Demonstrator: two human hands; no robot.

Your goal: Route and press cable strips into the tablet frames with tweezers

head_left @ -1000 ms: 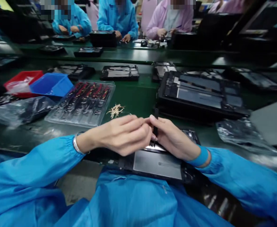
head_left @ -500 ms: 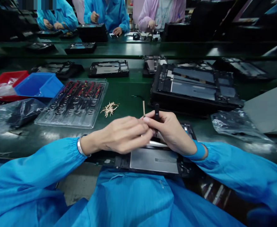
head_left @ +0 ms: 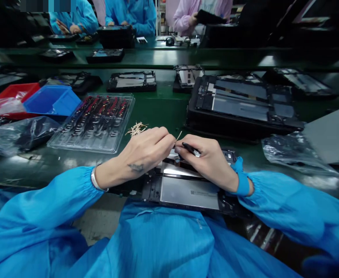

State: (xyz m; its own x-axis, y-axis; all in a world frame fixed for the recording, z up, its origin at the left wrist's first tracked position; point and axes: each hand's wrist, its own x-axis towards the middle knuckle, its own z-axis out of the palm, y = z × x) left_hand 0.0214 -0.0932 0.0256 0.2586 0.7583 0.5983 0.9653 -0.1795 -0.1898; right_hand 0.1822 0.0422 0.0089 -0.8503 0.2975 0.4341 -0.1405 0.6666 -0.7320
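Over an opened tablet-like device (head_left: 189, 193) in front of my lap, both hands meet at the fingertips. A thin tan strip (head_left: 179, 135) sticks up, tilted, where they meet. The fingers of my left hand (head_left: 146, 156) are pinched at the strip's lower end. Closed around a slim black tool (head_left: 190, 148) is my right hand (head_left: 208, 160), its fingertips close to the strip. The tool's kind is unclear, and the hand hides part of it. Silver panels and black edges show on the device; my hands cover part of its far side.
A pile of tan strips (head_left: 137, 129) lies beyond my left hand. Left of it are a clear tray (head_left: 91, 144) of small parts, a blue bin (head_left: 49, 100) and a red bin (head_left: 16, 92). Stacked devices (head_left: 241, 112) stand at right. Co-workers (head_left: 130, 15) sit across the bench.
The tan strip has tipped from upright to slanted. The black tool has turned from upright to nearly flat in my right hand. My left hand has rotated, back upward, and moved slightly up.
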